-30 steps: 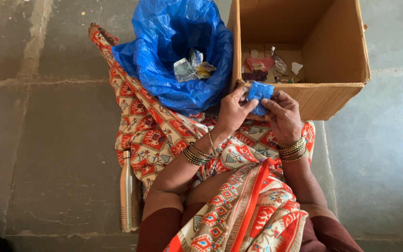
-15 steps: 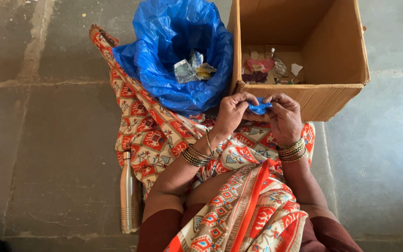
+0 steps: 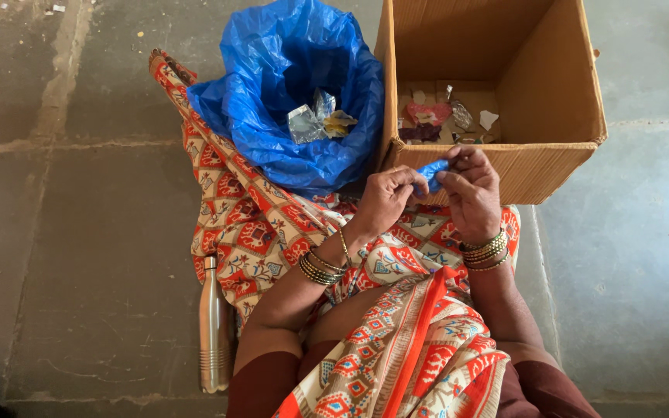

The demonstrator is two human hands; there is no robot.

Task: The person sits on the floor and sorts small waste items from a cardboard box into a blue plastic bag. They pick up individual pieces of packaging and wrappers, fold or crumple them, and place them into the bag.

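A small blue wrapper [image 3: 432, 172] is held between both hands, above the lap and just in front of the near wall of the cardboard box [image 3: 505, 166]. The left hand [image 3: 385, 200] is closed on the wrapper's left end, with thumb and forefinger pinched together. The right hand [image 3: 470, 190] is closed on the right end in the same pinch grip, the remaining fingers [image 3: 466, 159] being curled loosely above it. Because each end is gripped separately, the wrapper is kept taut between the hands; this reads as a grip suited to pulling or twisting it open, though what it contains cannot be told.

The cardboard box stands open on the stone floor [image 3: 79, 232], directly ahead of the hands. Assorted scraps of paper and foil [image 3: 443, 116] lie on its bottom along the near wall. A blue plastic bag [image 3: 296, 93] stands touching the box on its left side, its mouth rolled open; a few crumpled silvery and yellow wrappers [image 3: 317, 122] lie inside. Both containers are set within easy reach of the seated person, so that either one can be reached without a change of posture.

A patterned orange and cream cloth [image 3: 257, 232] is spread over the lap and trails along the floor beside the bag. A steel bottle [image 3: 214, 325] lies on the floor at the person's left, just beside the cloth. Stacked bangles [image 3: 319, 269] are worn on both wrists.
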